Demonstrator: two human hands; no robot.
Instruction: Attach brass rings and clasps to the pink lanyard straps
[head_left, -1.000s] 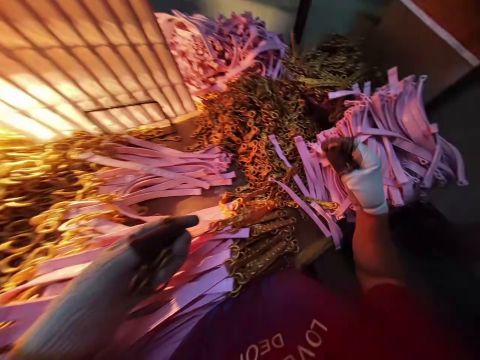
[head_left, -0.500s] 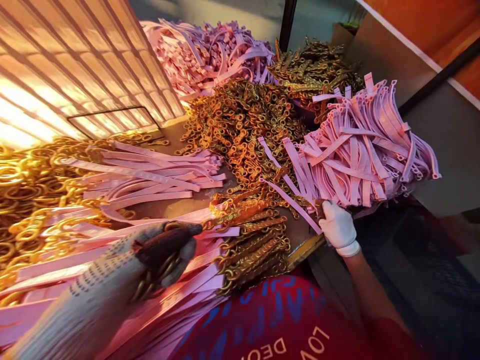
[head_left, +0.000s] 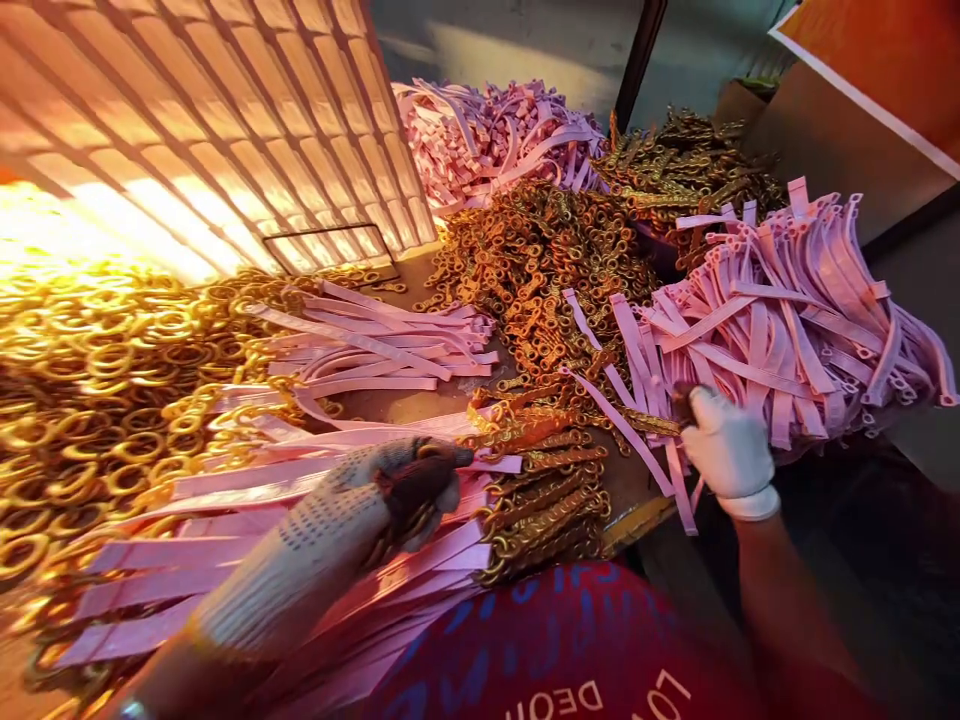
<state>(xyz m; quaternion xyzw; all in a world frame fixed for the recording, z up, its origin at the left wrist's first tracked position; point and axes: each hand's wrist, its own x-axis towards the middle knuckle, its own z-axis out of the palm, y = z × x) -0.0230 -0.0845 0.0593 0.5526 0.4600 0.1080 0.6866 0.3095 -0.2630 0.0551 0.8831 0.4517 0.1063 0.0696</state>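
My left hand (head_left: pixel 382 490), in a dotted white glove with dark-covered fingertips, is closed low over the pink straps (head_left: pixel 360 470). In its grip are small brass-coloured metal pieces, mostly hidden by the fingers. At the right, my right hand (head_left: pixel 727 450), in a white glove, pinches the end of a twisted brass link (head_left: pixel 651 418). A pink strap hangs just below those fingers; whether they hold it too I cannot tell. Beside that hand is a heap of pink looped straps (head_left: pixel 780 320). A row of brass links (head_left: pixel 551 500) lies between the hands, joined to straps.
Brass rings (head_left: pixel 112 350) cover the left side. A large heap of brass links (head_left: pixel 540 260) stands mid-table, with more pink straps (head_left: pixel 502 140) behind. A ribbed, brightly lit panel (head_left: pixel 300 140) rises at the back left. The table's edge (head_left: pixel 637 525) runs near my body.
The view has swung left, so everything sits further right. My right hand now has a brass link sticking out from its fingers, and a strap hangs below it. My left hand stays closed.
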